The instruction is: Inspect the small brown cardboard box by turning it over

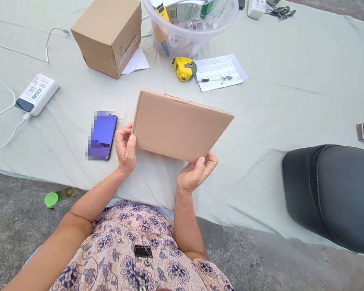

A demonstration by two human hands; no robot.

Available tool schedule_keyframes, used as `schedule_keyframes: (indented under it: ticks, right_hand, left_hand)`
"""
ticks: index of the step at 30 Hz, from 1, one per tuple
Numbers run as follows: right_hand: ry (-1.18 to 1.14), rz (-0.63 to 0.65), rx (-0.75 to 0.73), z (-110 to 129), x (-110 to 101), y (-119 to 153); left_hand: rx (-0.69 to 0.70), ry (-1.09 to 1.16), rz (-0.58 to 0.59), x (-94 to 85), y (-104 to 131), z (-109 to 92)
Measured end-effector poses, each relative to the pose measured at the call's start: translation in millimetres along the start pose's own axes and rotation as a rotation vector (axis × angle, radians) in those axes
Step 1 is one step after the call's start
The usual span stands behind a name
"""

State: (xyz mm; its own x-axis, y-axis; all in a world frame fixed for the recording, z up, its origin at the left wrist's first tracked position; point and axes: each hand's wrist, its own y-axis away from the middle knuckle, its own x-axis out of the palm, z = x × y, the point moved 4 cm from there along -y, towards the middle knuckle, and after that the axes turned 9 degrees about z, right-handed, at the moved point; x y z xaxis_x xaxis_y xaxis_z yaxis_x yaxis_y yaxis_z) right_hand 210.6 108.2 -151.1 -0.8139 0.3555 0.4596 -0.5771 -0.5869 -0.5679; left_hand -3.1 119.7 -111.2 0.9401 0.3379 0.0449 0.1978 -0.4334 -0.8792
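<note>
A person in a floral-print garment grips a flat cardboard box (182,125) in both hands, tilted, at the near middle of a cloth-covered table (261,117). The left hand (126,149) clamps the box's left edge, thumb on the face and fingers curled behind; the right hand (196,173) pinches the near edge toward the right corner, thumb on top and fingers beneath. A phone (103,137) lies just left of the left hand. On the far side, a yellow tape measure (183,68) sits beside a printed sheet (210,66) with a pen (214,79) across it, near a filled plastic basket (185,47) and a larger carton (98,44). A black padded seat (342,194) stands at right; a white device (41,93) with cables rests at left.
</note>
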Motion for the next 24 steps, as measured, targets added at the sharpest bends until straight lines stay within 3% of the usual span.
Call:
schedule_keyframes:
  ticks: [6, 10, 15, 20, 24]
  right_hand:
    - [-0.090, 0.010, 0.006, -0.4, -0.7, -1.8]
    - [-0.136, -0.032, -0.034, -2.4, -6.3, -3.3]
    - [-0.173, 0.018, -0.142, -1.8, -8.4, -5.5]
    - [-0.162, 0.009, -0.172, -0.8, -8.7, -7.5]
    - [-0.137, -0.003, -0.107, -3.4, -10.3, -9.6]
  left_hand:
    - [-0.034, -0.023, -0.034, -3.7, -1.4, -1.0]
    - [0.030, -0.065, -0.055, -7.4, -1.1, -2.5]
    - [0.075, -0.127, -0.015, -10.7, -0.3, 1.1]
    - [0.106, -0.003, 0.004, -9.6, -1.7, 1.0]
    - [0.014, 0.054, 0.024, -6.6, -3.7, 1.1]
